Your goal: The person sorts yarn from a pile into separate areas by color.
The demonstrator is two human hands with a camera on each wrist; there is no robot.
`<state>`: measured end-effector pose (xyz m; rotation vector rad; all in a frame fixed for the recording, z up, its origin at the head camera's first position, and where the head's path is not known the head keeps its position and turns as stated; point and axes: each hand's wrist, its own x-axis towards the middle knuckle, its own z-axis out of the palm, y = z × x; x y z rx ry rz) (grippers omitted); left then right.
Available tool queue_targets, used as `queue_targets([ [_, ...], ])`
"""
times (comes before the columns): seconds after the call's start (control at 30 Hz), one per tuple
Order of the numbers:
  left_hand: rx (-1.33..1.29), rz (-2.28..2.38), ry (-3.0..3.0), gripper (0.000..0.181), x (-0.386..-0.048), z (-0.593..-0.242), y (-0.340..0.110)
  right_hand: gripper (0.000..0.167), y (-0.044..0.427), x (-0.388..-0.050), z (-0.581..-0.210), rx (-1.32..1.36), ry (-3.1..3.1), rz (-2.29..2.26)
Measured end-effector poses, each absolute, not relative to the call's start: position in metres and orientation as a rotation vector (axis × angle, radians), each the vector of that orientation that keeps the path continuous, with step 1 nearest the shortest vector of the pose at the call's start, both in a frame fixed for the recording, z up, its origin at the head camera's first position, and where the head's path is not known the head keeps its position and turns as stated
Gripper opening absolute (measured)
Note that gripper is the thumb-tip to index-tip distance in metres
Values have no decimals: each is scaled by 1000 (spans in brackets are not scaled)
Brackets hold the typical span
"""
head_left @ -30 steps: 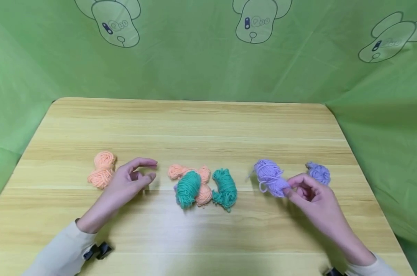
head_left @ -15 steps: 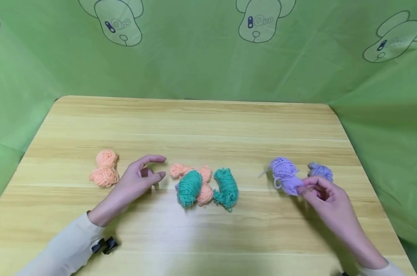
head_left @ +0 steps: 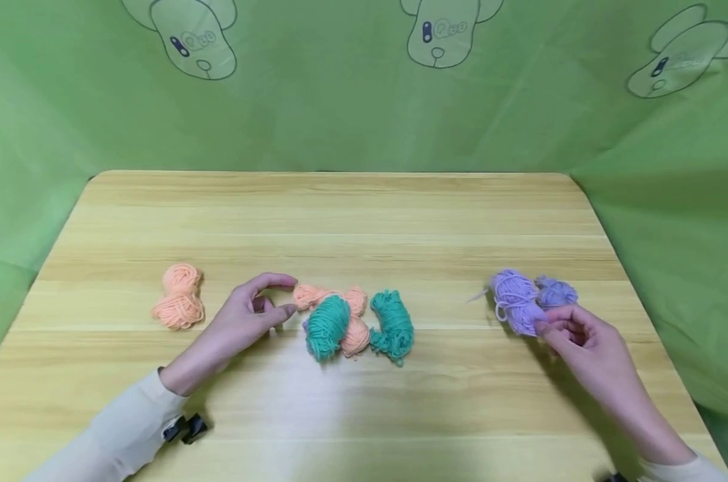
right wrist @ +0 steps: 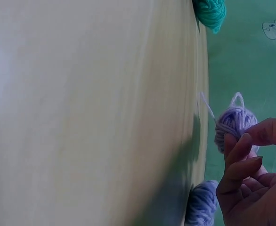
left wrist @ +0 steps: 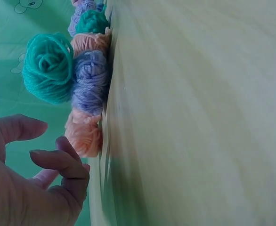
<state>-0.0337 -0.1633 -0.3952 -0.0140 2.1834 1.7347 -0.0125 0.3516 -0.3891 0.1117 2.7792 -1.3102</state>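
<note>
The right hand (head_left: 593,355) has its grip pinched on one end of a lilac yarn skein (head_left: 514,301), which is raised above the wooden counter (head_left: 339,227), a loose strand poking out, near a bluish-purple yarn skein (head_left: 558,293); the left hand (head_left: 240,318) has its grip parted and empty, thumb and forefinger apart just beside the end of some peach yarn (head_left: 307,297), whether touching I cannot tell; a teal yarn skein (head_left: 329,328) lies on that pile; a second teal skein (head_left: 394,328) lies just to the right; a lone peach skein (head_left: 179,298) lies farther left.
</note>
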Motion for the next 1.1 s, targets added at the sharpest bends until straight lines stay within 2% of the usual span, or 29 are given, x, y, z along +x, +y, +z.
queue_targets([
  [0.23,3,1737,2184,50,-37,-400,-157,23,358,-14,-389,189,2773,-1237],
  [0.6,5,1775,2195,57,-43,-404,-150,22,372,-19,-395,248,2746,-1231],
  [1.1,-107,1706,2257,42,-47,-406,-143,25,379,-19,-398,308,2735,-1186],
])
